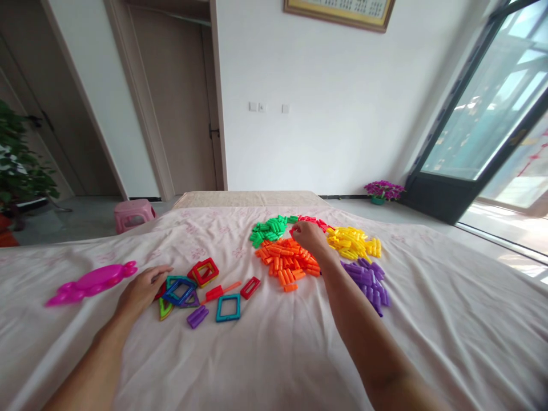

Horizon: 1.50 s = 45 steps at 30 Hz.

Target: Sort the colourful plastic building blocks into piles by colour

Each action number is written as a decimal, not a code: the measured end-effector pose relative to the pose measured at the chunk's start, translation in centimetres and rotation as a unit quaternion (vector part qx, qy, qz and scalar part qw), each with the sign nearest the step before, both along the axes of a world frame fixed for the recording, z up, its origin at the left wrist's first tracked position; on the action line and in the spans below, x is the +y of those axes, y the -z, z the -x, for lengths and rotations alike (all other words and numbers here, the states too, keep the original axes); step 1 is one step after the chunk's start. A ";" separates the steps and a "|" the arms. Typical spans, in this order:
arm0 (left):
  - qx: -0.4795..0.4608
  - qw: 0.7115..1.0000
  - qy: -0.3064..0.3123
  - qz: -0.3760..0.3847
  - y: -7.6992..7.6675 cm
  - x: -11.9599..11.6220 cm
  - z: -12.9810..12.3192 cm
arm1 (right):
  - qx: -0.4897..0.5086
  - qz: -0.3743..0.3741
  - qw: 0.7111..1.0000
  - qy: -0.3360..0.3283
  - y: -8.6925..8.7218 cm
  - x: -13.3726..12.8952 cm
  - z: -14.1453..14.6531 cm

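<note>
My right hand is closed above the piles, between the red pieces and the orange pieces; a bit of red shows at its fingertips. Green pieces lie to its left, yellow pieces to its right, and purple pieces beside my right forearm. My left hand rests on the cloth with fingers apart, next to a heap of magnetic frames, a blue one on top. Whether it touches them is hard to tell.
A pink balloon-shaped toy lies at the left. Nearer the middle are a teal square frame, a red rectangle, a red piece with an orange handle and a purple piece. A pink stool stands beyond the cloth.
</note>
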<state>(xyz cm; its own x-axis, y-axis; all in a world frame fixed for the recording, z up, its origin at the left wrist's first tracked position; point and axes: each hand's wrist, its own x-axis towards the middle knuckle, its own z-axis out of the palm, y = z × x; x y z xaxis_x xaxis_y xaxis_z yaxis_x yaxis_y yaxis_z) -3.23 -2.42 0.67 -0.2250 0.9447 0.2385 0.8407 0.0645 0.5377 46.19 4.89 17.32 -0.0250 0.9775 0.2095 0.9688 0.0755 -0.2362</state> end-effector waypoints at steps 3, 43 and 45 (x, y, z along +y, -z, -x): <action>-0.004 1.000 -0.001 0.002 0.0 -0.1 -0.1 | 0.036 -0.042 0.996 0.073 -0.8 2.6 -1.8; -0.010 1.000 -0.006 -0.019 -1.5 -1.0 -1.6 | 0.105 0.013 0.929 -0.354 9.8 -8.4 16.7; -0.012 1.000 -0.005 -0.014 -1.4 -1.0 -1.5 | 0.119 0.000 0.926 -0.358 9.8 -8.7 16.7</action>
<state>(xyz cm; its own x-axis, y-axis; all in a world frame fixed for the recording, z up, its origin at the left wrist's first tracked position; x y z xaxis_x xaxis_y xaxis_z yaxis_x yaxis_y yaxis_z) -1.70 -3.38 2.05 -0.2395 0.9356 0.2595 0.8272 0.0567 0.5591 29.50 -3.79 7.53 -0.6198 0.7284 0.2920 0.5907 0.6780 -0.4375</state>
